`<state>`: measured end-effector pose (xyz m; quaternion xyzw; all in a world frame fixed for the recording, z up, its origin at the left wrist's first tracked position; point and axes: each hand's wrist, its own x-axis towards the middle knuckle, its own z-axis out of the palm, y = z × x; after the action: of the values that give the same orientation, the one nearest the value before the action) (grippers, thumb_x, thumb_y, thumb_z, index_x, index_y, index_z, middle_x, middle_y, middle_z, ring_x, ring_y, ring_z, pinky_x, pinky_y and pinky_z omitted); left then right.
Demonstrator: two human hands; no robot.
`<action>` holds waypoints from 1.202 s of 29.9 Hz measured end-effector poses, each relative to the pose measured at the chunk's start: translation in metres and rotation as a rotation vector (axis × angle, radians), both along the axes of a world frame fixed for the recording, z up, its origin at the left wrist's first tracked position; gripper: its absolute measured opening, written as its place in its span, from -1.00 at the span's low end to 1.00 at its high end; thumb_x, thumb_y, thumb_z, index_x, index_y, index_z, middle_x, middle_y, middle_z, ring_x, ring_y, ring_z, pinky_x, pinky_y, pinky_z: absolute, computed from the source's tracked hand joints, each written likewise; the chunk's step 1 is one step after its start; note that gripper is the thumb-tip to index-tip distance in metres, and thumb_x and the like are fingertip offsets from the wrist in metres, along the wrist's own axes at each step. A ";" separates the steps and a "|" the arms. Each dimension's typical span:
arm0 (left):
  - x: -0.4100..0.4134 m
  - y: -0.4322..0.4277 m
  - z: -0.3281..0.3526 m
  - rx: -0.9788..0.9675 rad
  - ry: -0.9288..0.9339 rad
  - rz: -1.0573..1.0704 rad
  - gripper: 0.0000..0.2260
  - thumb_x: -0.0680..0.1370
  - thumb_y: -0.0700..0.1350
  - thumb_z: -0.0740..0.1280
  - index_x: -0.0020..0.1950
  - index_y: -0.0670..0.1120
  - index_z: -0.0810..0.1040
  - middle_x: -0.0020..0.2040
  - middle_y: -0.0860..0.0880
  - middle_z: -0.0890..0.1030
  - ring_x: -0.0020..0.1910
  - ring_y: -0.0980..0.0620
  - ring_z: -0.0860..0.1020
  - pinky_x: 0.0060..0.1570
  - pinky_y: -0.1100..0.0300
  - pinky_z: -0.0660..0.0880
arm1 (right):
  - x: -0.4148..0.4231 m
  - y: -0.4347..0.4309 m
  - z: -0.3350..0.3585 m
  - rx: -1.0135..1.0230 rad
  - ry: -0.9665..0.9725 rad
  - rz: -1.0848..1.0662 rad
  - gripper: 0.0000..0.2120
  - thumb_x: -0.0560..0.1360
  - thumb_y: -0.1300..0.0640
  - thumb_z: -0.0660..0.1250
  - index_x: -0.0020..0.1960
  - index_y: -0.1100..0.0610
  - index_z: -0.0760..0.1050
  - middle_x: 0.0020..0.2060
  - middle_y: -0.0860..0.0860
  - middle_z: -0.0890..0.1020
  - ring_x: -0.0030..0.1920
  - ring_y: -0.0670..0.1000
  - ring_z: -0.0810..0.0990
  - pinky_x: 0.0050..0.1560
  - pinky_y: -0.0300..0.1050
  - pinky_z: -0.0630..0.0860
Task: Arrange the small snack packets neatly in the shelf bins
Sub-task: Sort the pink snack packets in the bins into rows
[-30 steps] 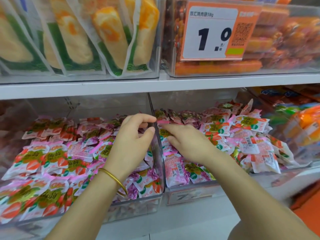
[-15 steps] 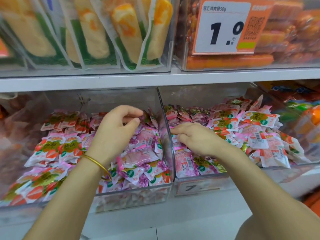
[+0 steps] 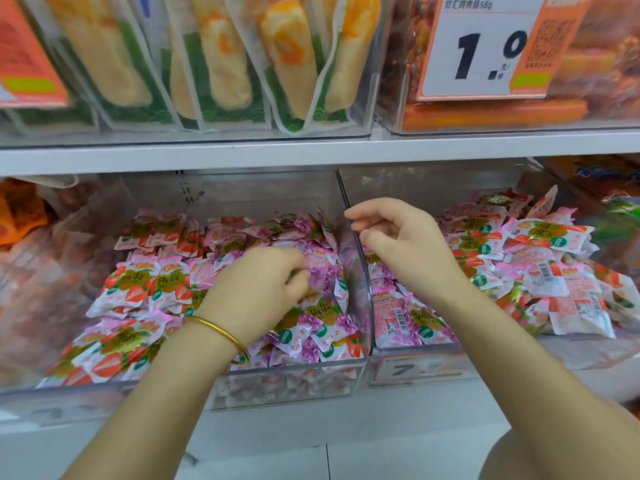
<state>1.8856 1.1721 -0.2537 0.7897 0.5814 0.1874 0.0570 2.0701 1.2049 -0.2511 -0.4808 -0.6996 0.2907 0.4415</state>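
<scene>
Both clear bins on the lower shelf are stuffed with small snack packets. The left bin has strawberry packets on its left side and purple packets piled against the divider. The right bin holds a looser mixed heap. The person's left hand, gold bangle on the wrist, is down in the left bin with fingers curled into the purple packets. Honestly can't tell if it's actually got one pinched. The right hand hangs just above the right bin, close to the divider, fingers loosely curled with nothing in them. The shelf above has a 1.0 price tag.
</scene>
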 end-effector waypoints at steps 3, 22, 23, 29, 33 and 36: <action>0.000 0.001 0.007 0.036 -0.322 0.061 -0.84 0.57 -0.11 0.24 -0.11 -0.11 0.59 -0.23 0.03 0.58 -0.24 0.10 0.53 -0.23 0.34 0.42 | 0.000 -0.004 0.003 -0.009 -0.009 0.043 -0.81 0.49 0.17 0.33 0.06 -0.03 0.58 -0.04 -0.05 0.60 -0.01 -0.05 0.56 0.08 -0.24 0.48; 0.046 0.023 -0.024 -0.016 -0.164 0.148 -0.61 0.46 -0.10 0.28 -0.52 -0.15 0.25 -0.37 -0.16 0.35 -0.19 -0.19 0.46 -0.18 0.01 0.42 | 0.065 0.019 0.011 -0.466 0.424 -0.211 -0.78 0.50 0.21 0.35 0.12 0.21 0.44 -0.16 0.10 0.51 -0.36 -0.03 0.48 -0.45 -0.19 0.52; 0.044 0.024 -0.020 -0.008 -0.218 0.161 -0.64 0.45 -0.11 0.27 -0.50 -0.22 0.30 -0.40 -0.21 0.37 -0.24 -0.20 0.45 -0.22 0.00 0.39 | 0.066 0.020 0.009 -0.450 0.337 -0.243 -0.76 0.50 0.23 0.34 0.15 0.21 0.44 -0.15 0.09 0.51 -0.36 -0.04 0.47 -0.42 -0.18 0.53; 0.031 0.025 -0.003 -0.065 -0.719 0.248 -0.73 0.55 -0.16 0.25 -0.32 -0.26 0.43 -0.52 -0.07 0.51 -0.42 -0.08 0.54 -0.40 0.14 0.38 | 0.059 0.028 0.003 -0.406 0.286 -0.339 -0.75 0.50 0.36 0.28 0.16 0.20 0.44 -0.12 0.03 0.44 -0.38 0.04 0.62 -0.36 -0.10 0.64; 0.033 0.022 -0.001 -0.225 -1.049 0.238 -0.78 0.59 -0.17 0.22 -0.25 -0.20 0.40 -0.38 -0.04 0.48 -0.42 0.04 0.57 -0.32 0.13 0.53 | 0.049 0.028 -0.006 -0.296 0.004 -0.470 -0.87 0.46 0.25 0.38 -0.18 0.21 0.42 -0.09 0.17 0.57 -0.26 0.13 0.65 -0.17 0.05 0.63; 0.035 0.021 -0.001 -0.285 -1.137 0.209 -0.80 0.59 -0.17 0.23 -0.22 -0.20 0.38 -0.37 -0.01 0.45 -0.39 0.06 0.60 -0.21 0.12 0.58 | 0.039 0.025 -0.015 -0.231 -0.484 -0.544 -0.79 0.47 0.08 0.37 -0.23 0.17 0.42 -0.23 0.13 0.61 -0.13 0.18 0.60 -0.22 -0.04 0.50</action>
<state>1.9207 1.1934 -0.2544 0.4885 0.5539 0.5055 0.4462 2.1092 1.2295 -0.2662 -0.7502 -0.5932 0.1177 0.2675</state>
